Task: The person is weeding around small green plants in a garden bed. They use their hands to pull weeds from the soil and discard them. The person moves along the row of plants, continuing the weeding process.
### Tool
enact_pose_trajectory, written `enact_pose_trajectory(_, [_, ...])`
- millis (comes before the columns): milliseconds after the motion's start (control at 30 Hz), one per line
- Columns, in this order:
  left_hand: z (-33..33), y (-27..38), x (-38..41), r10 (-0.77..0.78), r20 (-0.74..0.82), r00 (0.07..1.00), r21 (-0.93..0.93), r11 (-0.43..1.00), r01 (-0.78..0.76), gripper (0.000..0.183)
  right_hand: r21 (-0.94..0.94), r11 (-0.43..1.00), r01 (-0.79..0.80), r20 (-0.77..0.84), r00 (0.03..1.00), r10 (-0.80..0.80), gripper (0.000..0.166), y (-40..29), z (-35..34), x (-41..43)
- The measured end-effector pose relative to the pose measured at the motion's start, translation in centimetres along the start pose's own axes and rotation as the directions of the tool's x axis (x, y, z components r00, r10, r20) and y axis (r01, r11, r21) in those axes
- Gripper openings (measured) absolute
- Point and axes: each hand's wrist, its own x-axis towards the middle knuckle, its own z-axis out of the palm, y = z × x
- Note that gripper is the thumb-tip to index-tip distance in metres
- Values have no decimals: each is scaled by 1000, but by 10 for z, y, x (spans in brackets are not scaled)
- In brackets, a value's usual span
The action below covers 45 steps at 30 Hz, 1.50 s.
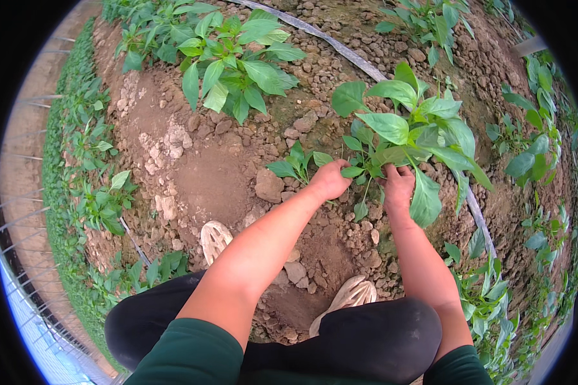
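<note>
A leafy green plant (416,126), which looks like a pepper plant, rises from cloddy brown soil before me. Both my hands are low at its base, among smaller leaves and shoots (364,155). My left hand (331,180) is on the left side, its curled fingers against a small leaf. Across from it, my right hand (398,187) reaches under the big leaves with bent fingers close to the lower stems. Leaves partly cover the fingertips, so I cannot tell how firmly either hand grips. A small low plant (295,164) grows just left of my left hand.
A grey drip-irrigation tape (334,44) runs across the soil behind the plant. Another bushy plant (241,62) grows at upper left, and more plants (486,298) line the right. My shoes (349,294) stand among clods and stones (269,185).
</note>
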Motion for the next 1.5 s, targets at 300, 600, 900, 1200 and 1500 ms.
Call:
enact_pose_trajectory(300, [-227,-45,-78,-132,337,932,779,595,-197,49,167,985,30,34,999,-37,25,20,-40,0])
enact_pose_trajectory(600, [-381,-179,-7,-32,-174,984,190,980,66,30,-923,352,-152,182,634,752,35,-95,-35,-94])
enact_pose_trajectory(900, [-293,-191,160,414,18,910,-997,74,-14,32,-928,369,58,329,595,734,38,-179,134,-130])
enact_pose_trajectory(1200, [-306,-195,111,385,76,920,341,857,-386,36,-812,-97,576,560,815,150,49,-67,328,25])
enact_pose_trajectory(1500, [-377,-209,135,351,-28,936,-288,894,-344,37,-749,486,450,494,868,-42,48,101,409,127])
